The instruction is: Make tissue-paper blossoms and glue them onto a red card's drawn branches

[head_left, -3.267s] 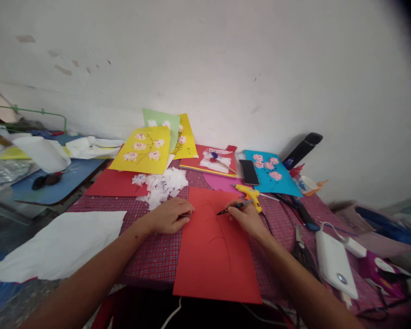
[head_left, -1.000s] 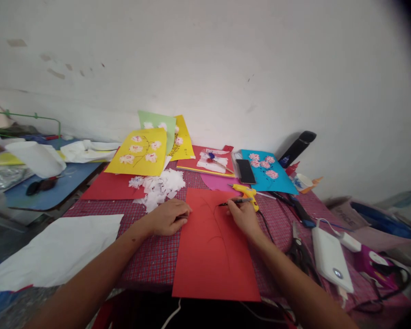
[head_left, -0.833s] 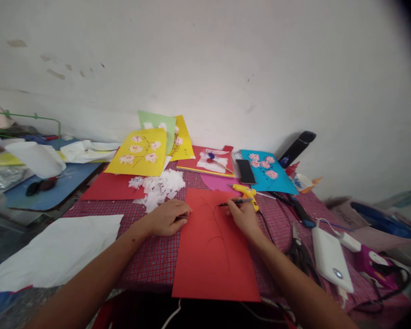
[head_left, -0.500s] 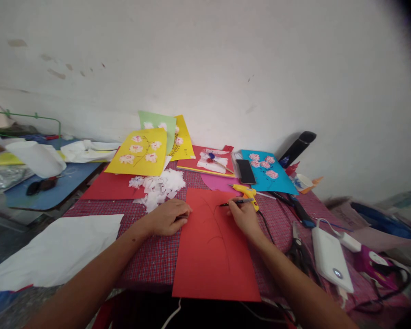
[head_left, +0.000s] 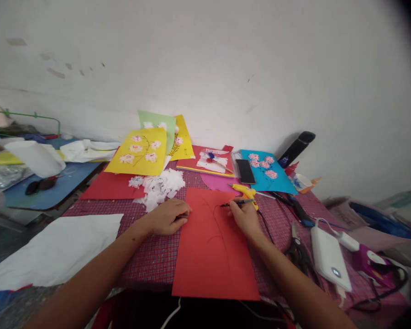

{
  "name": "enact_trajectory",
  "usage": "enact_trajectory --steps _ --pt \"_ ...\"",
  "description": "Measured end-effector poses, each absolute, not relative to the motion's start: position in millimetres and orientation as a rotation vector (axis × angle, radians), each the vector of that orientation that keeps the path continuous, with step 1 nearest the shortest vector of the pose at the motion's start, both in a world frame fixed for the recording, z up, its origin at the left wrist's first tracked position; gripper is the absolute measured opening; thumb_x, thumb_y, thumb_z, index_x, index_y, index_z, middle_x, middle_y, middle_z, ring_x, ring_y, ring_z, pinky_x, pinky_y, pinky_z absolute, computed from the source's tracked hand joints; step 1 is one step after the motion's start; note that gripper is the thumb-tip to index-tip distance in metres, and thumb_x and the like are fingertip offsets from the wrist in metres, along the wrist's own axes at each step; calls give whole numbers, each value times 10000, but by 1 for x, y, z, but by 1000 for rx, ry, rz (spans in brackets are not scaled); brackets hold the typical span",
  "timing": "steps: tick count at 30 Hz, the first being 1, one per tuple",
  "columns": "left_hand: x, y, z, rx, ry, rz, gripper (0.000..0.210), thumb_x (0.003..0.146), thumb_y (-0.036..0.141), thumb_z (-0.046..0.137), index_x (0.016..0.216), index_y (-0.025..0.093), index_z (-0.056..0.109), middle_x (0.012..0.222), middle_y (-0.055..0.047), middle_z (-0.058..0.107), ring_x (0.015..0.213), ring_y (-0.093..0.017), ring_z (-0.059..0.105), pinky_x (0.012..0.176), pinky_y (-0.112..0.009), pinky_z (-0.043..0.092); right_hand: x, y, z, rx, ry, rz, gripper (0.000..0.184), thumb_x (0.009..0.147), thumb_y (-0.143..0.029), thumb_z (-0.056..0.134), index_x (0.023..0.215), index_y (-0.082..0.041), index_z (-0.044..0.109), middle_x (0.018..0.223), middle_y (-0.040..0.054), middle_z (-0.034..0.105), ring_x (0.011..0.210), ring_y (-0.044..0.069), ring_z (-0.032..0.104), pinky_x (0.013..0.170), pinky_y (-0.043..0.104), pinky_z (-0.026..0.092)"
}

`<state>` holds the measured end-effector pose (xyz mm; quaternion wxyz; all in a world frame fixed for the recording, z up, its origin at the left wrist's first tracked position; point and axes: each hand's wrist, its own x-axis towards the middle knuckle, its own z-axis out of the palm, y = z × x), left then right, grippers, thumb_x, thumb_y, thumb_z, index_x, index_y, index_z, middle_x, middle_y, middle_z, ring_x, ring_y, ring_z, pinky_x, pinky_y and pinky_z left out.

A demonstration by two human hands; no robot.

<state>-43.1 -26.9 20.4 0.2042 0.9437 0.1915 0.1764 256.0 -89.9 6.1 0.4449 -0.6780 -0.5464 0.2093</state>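
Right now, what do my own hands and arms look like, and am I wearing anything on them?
Your left hand and right hand are ungloved, with no watch or bracelet showing. The left forearm and right forearm are bare; no sleeve shows. One small round spot marks the left forearm near the wrist.

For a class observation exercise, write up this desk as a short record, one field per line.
Left hand: at the near red sheet's left edge
Right hand: holding a black pen, tip over that sheet
Drawing: thin dark branching lines
Left and beyond: torn white paper, yellow sheet with flowers
Right: scissors, white power bank
Beyond: yellow glue gun; phone at the left edge of a blue flowered sheet
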Motion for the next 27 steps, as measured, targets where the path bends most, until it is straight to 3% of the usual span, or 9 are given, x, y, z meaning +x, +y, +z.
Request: enact_trajectory --steps 8,17,23,27 --pt "-43 -27 19 2644 530 511 157 885 230 470 1011 215 562 974 -73 645 945 -230 585 912 -387 441 254 -91 8 -1657 -1309 538 236 831 -354 529 679 -190 605 548 18 636 539 186 608 572 274 464" --pt "-43 -27 22 2638 526 521 132 874 206 485 982 206 560 996 -75 654 952 -224 593 906 -372 438 252 -146 22 -1534 -1212 596 225 859 -384 569 921 -179 641 683 24 635 621 187 601 576 281 479" --pt "-43 -28 22 2643 520 508 116 874 192 486 969 202 552 1031 -73 657 975 -223 597 915 -375 431 253 -182 16 -1611 -1371 547 214 852 -337 586 984 -212 699 917 63 715 845 233 650 775 344 510" --pt "-43 -27 20 2649 535 512 137 878 203 485 996 209 554 1029 -70 655 979 -224 595 917 -379 434 251 -191 21 -1622 -1397 626 215 861 -343 563 951 -205 700 855 57 711 781 224 648 718 326 509"
